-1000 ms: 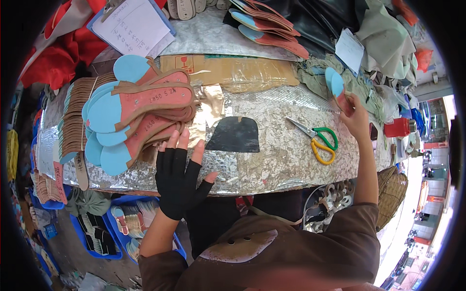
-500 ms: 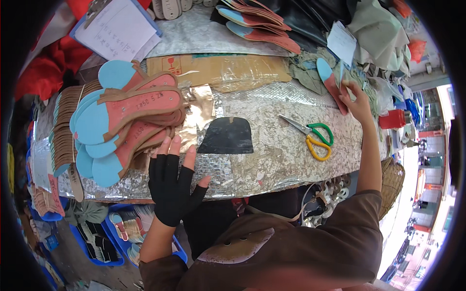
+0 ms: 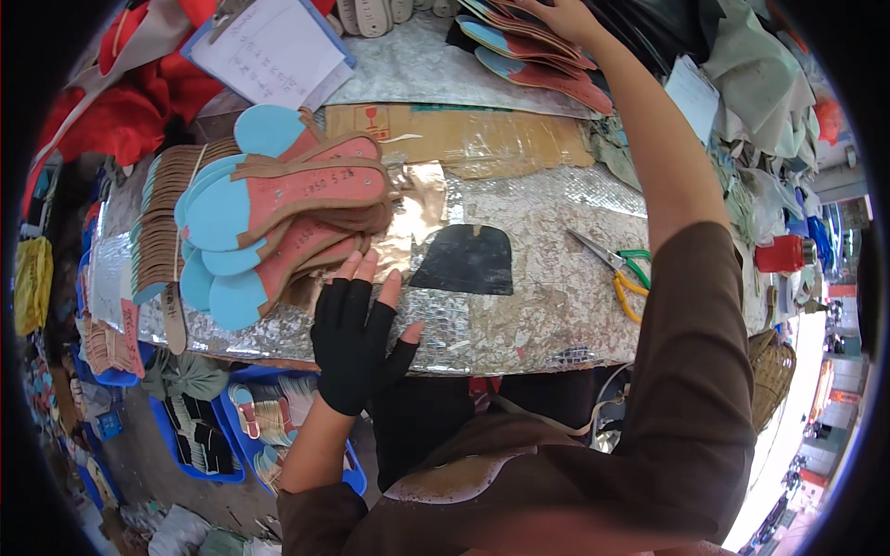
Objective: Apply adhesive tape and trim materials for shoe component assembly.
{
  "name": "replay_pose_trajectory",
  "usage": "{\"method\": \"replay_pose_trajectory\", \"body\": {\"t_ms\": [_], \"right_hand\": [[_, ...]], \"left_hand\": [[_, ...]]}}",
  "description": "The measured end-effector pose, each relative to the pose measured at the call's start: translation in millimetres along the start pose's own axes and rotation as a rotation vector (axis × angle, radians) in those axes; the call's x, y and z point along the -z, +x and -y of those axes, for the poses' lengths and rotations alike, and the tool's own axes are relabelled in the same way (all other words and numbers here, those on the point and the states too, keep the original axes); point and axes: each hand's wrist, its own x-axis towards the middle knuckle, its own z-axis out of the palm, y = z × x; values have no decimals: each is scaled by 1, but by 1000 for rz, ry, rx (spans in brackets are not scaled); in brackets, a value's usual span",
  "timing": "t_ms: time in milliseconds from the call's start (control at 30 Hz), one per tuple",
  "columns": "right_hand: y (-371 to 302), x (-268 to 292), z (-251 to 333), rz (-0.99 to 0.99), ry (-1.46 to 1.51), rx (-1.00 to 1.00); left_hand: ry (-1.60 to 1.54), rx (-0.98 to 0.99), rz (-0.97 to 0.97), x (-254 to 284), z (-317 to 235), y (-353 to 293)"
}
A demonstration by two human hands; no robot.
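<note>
My left hand [image 3: 357,343], in a black fingerless glove, lies open with fingers spread on the bench's front part. Its fingertips are at the edge of a fanned pile of red and blue insoles [image 3: 320,190]. My right hand [image 3: 567,20] is bare and stretches to the far side, over a stack of similar insoles [image 3: 547,82]. The top edge of the picture cuts off its fingers, so its grip is hidden. A black trapezoid-shaped piece [image 3: 465,259] lies flat between the arms. Scissors [image 3: 621,269] with green and yellow handles lie partly behind my right arm.
A tied row of insoles [image 3: 171,218] stands left of the pile. Behind are a clipboard with paper [image 3: 269,56], a cardboard sheet [image 3: 464,139] and grey-green cloth [image 3: 760,69]. A red container [image 3: 781,254] sits right. Blue bins [image 3: 199,445] stand below the bench's front edge.
My right hand has moved from a single insole at the right to the far insole stack. That single insole no longer shows. My left hand stays open by the pile; the view has shifted slightly.
</note>
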Motion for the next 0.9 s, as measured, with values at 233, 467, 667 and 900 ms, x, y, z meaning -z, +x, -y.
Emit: {"method": "replay_pose_trajectory", "body": {"t_ms": [233,467,667,900], "right_hand": [[31,-20,9,295,-20,-213],[22,-39,29,284,-168,-71],[-44,29,89,-68,-179,111],[-173,91,97,85,-256,314]], "left_hand": [[16,29,-5,1,0,-5],[-9,10,-22,0,0,-2],[-9,5,-71,-1,3,-7],[37,-16,-155,-4,1,-11]]}}
